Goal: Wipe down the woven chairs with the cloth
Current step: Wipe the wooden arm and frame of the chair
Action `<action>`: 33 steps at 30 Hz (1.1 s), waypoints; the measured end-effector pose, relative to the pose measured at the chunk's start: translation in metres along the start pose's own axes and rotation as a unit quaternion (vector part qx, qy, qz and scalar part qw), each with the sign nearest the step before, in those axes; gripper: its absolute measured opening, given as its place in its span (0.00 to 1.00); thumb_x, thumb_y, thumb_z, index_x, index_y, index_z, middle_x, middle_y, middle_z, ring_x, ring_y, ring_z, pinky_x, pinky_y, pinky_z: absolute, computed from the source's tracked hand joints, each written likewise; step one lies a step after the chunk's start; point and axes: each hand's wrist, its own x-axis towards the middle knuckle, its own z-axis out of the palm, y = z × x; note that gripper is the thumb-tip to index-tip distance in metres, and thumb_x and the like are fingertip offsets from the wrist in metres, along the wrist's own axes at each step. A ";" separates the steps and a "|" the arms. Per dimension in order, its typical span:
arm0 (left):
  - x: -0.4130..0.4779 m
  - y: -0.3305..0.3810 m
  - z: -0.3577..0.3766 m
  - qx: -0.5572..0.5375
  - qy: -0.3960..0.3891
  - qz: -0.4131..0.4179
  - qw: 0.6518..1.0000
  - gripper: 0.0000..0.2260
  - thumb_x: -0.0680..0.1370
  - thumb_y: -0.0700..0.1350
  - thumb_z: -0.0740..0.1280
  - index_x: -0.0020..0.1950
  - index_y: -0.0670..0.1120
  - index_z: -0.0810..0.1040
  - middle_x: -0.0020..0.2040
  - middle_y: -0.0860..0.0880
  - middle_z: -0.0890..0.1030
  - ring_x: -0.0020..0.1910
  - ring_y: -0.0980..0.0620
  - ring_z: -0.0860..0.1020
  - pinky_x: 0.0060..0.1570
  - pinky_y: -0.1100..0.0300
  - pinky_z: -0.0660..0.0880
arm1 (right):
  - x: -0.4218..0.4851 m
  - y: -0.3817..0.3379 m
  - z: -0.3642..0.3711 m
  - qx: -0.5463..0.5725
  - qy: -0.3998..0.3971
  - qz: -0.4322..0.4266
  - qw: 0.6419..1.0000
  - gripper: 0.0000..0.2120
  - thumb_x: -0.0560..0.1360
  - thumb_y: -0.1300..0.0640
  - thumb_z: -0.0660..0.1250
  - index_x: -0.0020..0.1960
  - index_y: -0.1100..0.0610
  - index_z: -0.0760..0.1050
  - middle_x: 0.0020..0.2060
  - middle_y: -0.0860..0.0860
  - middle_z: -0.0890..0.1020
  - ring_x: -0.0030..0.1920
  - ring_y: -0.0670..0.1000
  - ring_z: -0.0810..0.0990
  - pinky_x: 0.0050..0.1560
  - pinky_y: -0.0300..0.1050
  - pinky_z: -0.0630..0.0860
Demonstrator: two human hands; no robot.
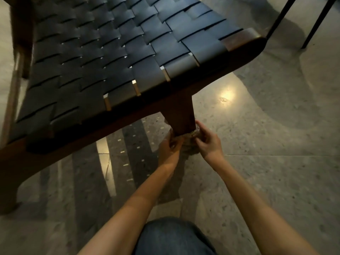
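Now the person is crouching at the woven chair [110, 57], working low on its wooden front leg [181, 115], the one dropping from the front rail toward the seat's right corner. The cloth [190, 149] is lying wrapped round the foot of that leg, just above the terrazzo floor [276, 144]. The left hand [170, 150] is gripping the cloth's left side with curled fingers. The right hand [207, 142] is pinching the other side against the wood, so the leg is standing between them. Neither hand is sitting nearer; they are flanking it evenly. The leg's long axis is running from the hands up and away to the rail, so the coming stroke is probably going along that line, upward. The woven straps are spreading above and left, well apart from the cloth.
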 end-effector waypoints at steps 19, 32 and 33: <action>-0.070 0.116 -0.048 -0.326 0.104 -0.112 0.933 0.10 0.74 0.40 0.70 0.54 0.47 0.79 0.51 0.47 0.81 0.44 0.53 0.79 0.40 0.65 0.77 | -0.041 -0.119 0.008 0.097 0.178 -0.061 0.977 0.17 0.74 0.63 0.68 0.62 0.57 0.77 0.45 0.43 0.79 0.42 0.38 0.77 0.40 0.21 0.71; -0.072 0.111 -0.089 -0.349 -0.002 -0.149 0.925 0.10 0.74 0.38 0.69 0.55 0.44 0.79 0.52 0.45 0.82 0.51 0.50 0.81 0.46 0.61 0.79 | -0.048 -0.131 0.018 0.092 0.202 0.014 0.975 0.20 0.72 0.60 0.72 0.63 0.56 0.76 0.48 0.46 0.81 0.48 0.44 0.78 0.48 0.32 0.76; -0.072 0.108 -0.090 -0.348 -0.005 -0.144 0.926 0.08 0.74 0.38 0.70 0.52 0.45 0.80 0.49 0.46 0.83 0.48 0.51 0.82 0.43 0.62 0.80 | -0.051 -0.131 0.019 0.096 0.212 0.014 0.972 0.20 0.71 0.60 0.73 0.62 0.55 0.76 0.45 0.43 0.79 0.46 0.42 0.78 0.47 0.31 0.75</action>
